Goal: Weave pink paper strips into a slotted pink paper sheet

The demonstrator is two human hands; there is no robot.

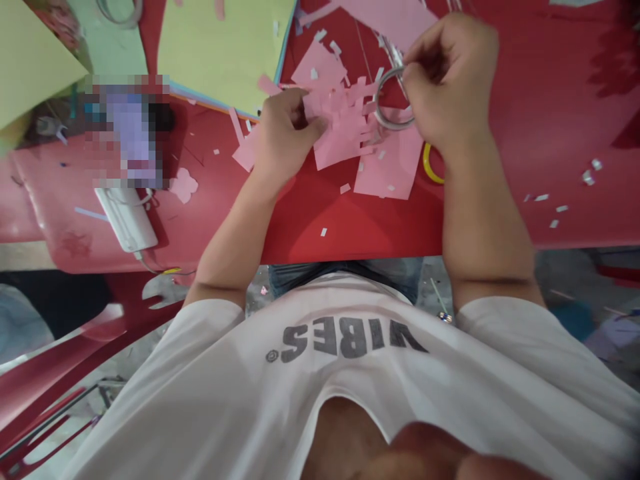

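My left hand [289,133] is closed, thumb and fingers pinching the edge of a cut pink paper piece [343,127]. That piece has fringe-like strips along its right side, and small white bits lie around it. In my right hand [453,83] is a roll of tape [380,115], its ring hanging from the fingertips just right of the pink piece. More pink paper [387,173] lies flat beneath the tape. A yellow ring-shaped handle [431,164] pokes out beside my right wrist, the rest hidden under my arm.
Yellow sheets [220,53] are stacked at the back. To the left are a white power bank [127,220] with a cable, a pink flower-shaped cutout [184,185] and a pixelated patch. Scraps lie on the red table [350,230]. A red chair [90,347] stands at lower left.
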